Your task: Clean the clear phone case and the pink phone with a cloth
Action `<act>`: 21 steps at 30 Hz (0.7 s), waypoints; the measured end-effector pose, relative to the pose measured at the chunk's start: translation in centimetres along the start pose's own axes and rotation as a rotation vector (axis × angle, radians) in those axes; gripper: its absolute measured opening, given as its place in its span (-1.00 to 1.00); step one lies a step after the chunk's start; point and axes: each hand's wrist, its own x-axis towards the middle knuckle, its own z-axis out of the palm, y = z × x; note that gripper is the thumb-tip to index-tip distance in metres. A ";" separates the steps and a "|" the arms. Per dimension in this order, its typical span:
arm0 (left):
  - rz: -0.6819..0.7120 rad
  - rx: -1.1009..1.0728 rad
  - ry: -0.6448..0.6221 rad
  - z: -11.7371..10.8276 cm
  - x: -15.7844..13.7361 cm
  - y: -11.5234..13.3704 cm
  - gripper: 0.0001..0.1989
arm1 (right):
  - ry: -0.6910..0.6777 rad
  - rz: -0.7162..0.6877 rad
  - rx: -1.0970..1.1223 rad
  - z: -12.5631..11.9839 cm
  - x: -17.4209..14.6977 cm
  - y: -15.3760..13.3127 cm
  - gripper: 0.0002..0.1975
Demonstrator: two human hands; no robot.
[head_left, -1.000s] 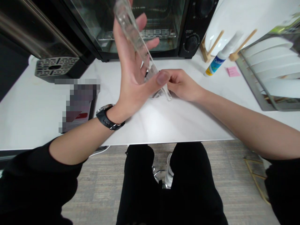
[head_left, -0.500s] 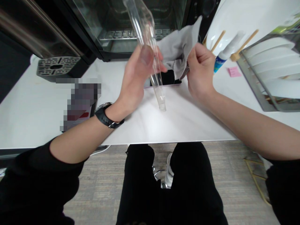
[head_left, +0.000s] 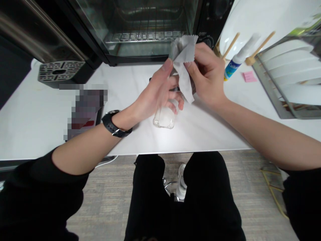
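Note:
My left hand is closed around a clear phone case, tilted above the white countertop, its lower rounded end showing below my fingers. A grey cloth with zigzag-cut edges is pinched in my right hand. The cloth lies against the upper part of the case, beside my left thumb, and covers much of it. Behind my hands, a dark flat thing with the look of a phone lies on the countertop, mostly hidden.
A toaster oven stands behind my hands. To the left are a machine with a drip grille and a pixelated item. On the right are a blue-and-white bottle, a pink sticky note and a rack with white dishes.
My left hand has turned the phone case from edge-on to a flatter view and lowered it. My right hand has brought the cloth left onto the case's upper part.

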 end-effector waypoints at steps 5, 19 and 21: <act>-0.098 -0.011 -0.088 -0.4 0.0 0.2 -0.27 | 0.066 -0.029 0.115 0.2 -0.3 -0.6 -0.83; -0.161 -0.029 -0.025 -0.8 0.4 -0.4 -0.41 | -0.091 0.026 0.067 0.3 0.2 0.5 -0.95; -0.184 -0.037 -0.054 -0.9 0.4 -0.2 -0.39 | -0.067 0.051 0.044 0.2 0.4 0.7 -0.84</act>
